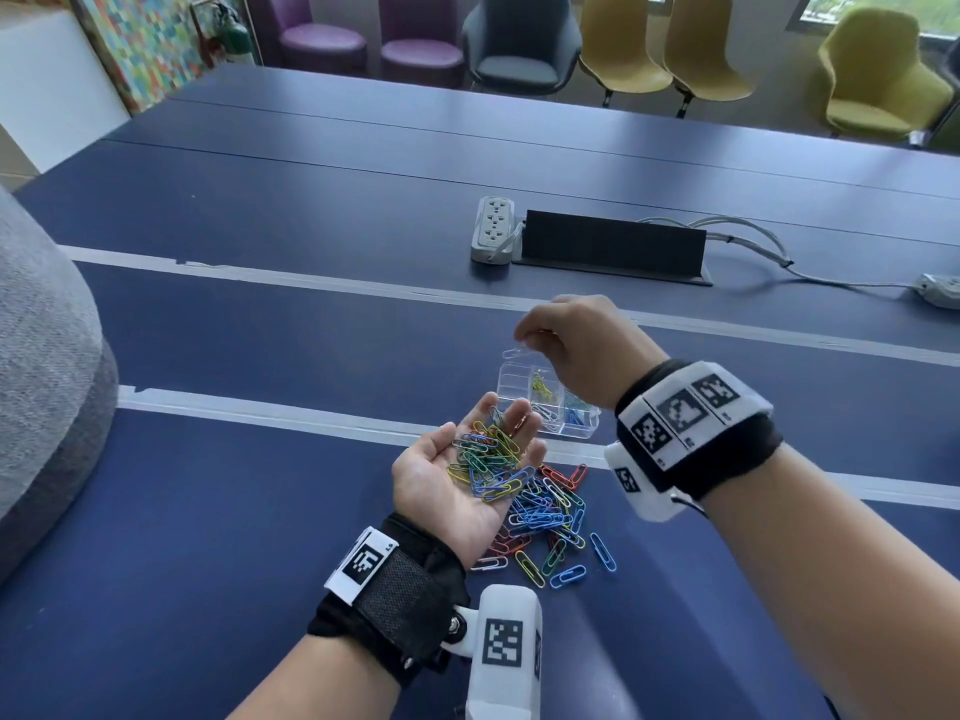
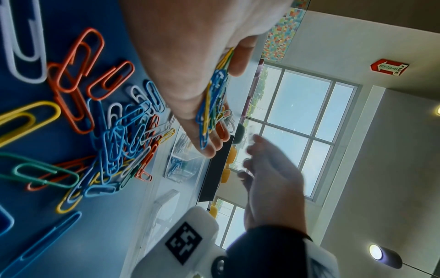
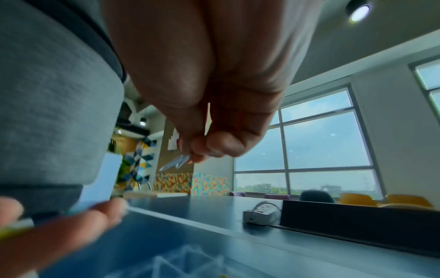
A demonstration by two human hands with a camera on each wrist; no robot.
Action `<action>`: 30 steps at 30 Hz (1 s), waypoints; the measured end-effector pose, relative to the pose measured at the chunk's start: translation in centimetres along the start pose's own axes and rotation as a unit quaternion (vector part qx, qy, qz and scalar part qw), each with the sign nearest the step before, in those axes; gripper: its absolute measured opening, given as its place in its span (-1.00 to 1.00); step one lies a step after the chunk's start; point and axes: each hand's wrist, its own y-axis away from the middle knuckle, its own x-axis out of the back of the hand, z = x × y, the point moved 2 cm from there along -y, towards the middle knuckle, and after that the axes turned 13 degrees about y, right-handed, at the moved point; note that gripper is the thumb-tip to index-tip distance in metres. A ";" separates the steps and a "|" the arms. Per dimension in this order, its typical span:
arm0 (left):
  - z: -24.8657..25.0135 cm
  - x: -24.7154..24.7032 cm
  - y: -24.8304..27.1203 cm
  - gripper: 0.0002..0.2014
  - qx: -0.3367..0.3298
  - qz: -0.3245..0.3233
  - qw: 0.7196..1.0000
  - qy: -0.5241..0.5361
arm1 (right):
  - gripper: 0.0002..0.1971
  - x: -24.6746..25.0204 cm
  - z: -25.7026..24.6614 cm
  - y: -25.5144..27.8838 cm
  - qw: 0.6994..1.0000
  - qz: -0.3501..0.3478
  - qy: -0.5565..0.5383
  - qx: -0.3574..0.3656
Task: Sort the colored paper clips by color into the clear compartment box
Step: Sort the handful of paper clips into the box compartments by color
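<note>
My left hand [image 1: 431, 475] lies palm up above the blue table, fingers relaxed, carrying a heap of mixed colored paper clips [image 1: 488, 459]. The same heap [image 2: 212, 105] shows in the left wrist view. Under and right of it, a loose pile of clips [image 1: 550, 517] lies on the table. My right hand [image 1: 566, 345] hovers over the far end of the clear compartment box [image 1: 511, 379] and pinches a white clip [image 1: 511, 351] between thumb and fingertips. The clip [image 3: 175, 163] juts from the fingers in the right wrist view. Yellow, white and blue clips lie in separate compartments.
A white power strip [image 1: 493, 228] and a raised black cable flap [image 1: 613, 246] sit beyond the box, with cables running right. Grey fabric [image 1: 41, 381] bulges in at the left edge. Pale tape stripes cross the table. Chairs stand past its far edge.
</note>
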 end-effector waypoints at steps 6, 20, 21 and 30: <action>0.5 0.3 -0.2 -0.56 -0.007 -0.001 1.000 -0.003 | -0.74 -1.5 0.8 -1.1 0.986 -0.122 0.099 -0.052; 0.5 0.3 -0.3 -0.55 -0.006 0.001 1.000 0.002 | -0.79 -2.3 0.4 1.3 0.958 -0.191 0.211 -0.032; 0.5 0.3 -0.2 -0.54 -0.006 0.001 1.000 0.002 | -0.80 -2.4 0.4 1.3 0.959 -0.186 0.213 -0.033; 0.8 -0.2 0.2 -0.50 -0.013 -0.001 1.000 0.004 | -0.83 0.1 -1.2 3.7 0.994 -0.101 -0.017 0.034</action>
